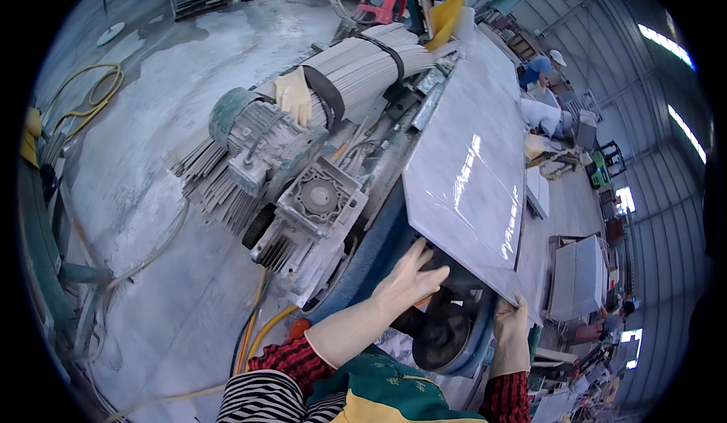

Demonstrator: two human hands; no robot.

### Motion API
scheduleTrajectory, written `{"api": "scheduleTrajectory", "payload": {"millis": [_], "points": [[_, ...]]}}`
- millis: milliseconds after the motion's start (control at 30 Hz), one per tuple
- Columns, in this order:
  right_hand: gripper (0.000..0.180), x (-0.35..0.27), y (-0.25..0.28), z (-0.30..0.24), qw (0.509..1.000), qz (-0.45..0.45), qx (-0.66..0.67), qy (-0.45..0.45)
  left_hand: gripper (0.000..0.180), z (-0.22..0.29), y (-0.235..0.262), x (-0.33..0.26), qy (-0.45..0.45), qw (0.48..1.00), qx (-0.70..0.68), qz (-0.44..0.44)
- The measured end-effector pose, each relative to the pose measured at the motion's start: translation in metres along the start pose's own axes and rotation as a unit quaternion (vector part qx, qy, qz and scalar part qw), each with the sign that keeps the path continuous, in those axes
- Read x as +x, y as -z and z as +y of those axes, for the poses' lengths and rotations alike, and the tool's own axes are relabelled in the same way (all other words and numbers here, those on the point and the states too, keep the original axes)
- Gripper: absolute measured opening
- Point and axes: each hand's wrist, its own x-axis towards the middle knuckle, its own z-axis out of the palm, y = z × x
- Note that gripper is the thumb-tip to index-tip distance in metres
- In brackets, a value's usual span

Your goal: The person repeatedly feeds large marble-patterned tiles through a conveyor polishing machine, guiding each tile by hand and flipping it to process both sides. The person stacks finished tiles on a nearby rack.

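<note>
A long, glossy white-grey stone slab (466, 188) lies on a blue-framed conveyor, running away from me. My right hand (511, 334), in a cream rubber glove, grips the slab's near right corner. The same kind of glove covers my left hand (409, 277). Its fingers are spread close to the slab's near left corner, above the dark belt (454, 271), and I cannot tell whether the fingertips touch the frame. Below and between both hands sits a dark round roller (439, 337) at the conveyor's end.
Left of the conveyor stand a dusty motor (269, 131) and a gearbox (322, 199). A spare glove (294, 97) hangs beside strapped pale strips (371, 59). Cables (265, 328) run along the floor near me. Farther right are stacked slabs (577, 275) and other people (538, 71).
</note>
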Motion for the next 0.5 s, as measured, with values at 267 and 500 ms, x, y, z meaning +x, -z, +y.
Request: {"api": "scheduleTrajectory", "payload": {"millis": [267,500], "points": [[0.029,-0.015,0.041,0.053,0.994,-0.028,0.093,-0.053,0.054,-0.015,-0.015,0.01,0.061,0.972,-0.143,0.178],[0.033,-0.065,0.09,0.108,0.984,-0.011,0.137,-0.116,0.053,-0.058,0.038,-0.042,0.093,0.966,-0.132,0.2]]}}
